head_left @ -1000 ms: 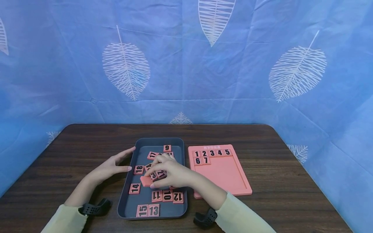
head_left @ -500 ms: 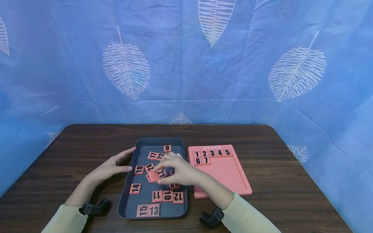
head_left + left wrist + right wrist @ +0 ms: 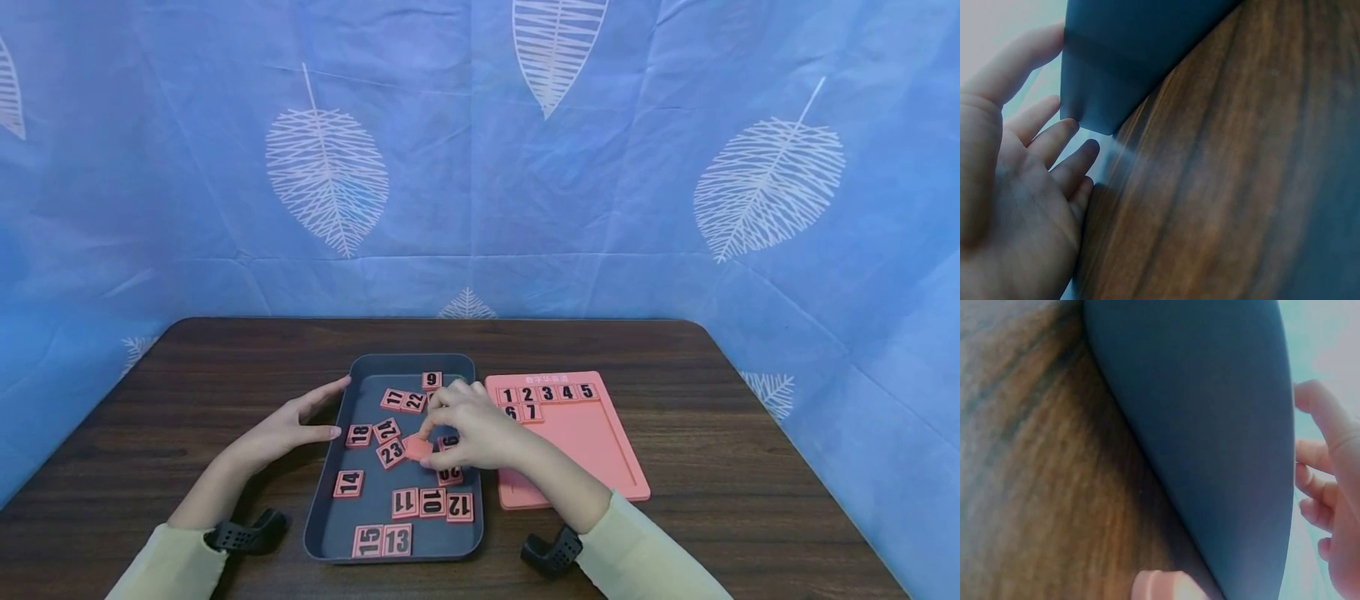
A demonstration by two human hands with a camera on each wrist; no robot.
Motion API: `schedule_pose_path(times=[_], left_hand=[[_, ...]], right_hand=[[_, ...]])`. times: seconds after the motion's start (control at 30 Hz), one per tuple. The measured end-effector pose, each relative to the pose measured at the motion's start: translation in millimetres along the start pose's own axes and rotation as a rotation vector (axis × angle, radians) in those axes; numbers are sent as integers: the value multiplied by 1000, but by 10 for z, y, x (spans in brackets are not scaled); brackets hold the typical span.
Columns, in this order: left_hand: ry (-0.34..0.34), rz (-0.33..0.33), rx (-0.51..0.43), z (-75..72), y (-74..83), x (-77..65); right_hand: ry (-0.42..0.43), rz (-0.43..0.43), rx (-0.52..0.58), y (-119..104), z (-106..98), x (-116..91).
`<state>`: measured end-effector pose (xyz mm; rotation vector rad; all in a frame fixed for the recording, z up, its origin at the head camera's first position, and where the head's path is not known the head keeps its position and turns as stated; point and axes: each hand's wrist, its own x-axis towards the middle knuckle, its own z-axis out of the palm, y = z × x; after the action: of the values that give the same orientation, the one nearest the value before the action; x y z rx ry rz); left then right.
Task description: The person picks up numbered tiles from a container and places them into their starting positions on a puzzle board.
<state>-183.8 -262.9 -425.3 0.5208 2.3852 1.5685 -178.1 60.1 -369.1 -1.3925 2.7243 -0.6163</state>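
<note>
My right hand is over the dark grey tray, with thumb and fingers pinching a pink tile. Only a plain pink side of this tile shows. Just left of it lies the tile 23, below the tilted tile 24. My left hand rests its fingertips and thumb at the tray's left edge, fingers extended. The left wrist view shows this hand beside the tray's outer wall. In the right wrist view the tray wall hides what the right fingers hold.
Several other numbered tiles lie in the tray, among them 14, 10 and 13. Right of the tray a pink puzzle board carries tiles 1 to 7 in its top rows. Both stand on a dark wooden table.
My right hand has moved right across the tray with the pink tile, uncovering tiles 23, 24 and 22; its knuckles now overlap the board's left edge. The left hand stays put.
</note>
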Motion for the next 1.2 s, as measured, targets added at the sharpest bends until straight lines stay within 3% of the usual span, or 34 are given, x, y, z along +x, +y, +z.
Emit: schedule_pose_path(times=[0.47,0.73,1.2], left_hand=[[1,8,7,4,-6,2],[5,13,21,6,-4,-12],[-1,13,19,3,-7,-6]], right_hand=[[-152,-40,9,51,161,-39],[-140,-50,-57,45,178,-43],[-107,-38,-49,-5,176,-41]])
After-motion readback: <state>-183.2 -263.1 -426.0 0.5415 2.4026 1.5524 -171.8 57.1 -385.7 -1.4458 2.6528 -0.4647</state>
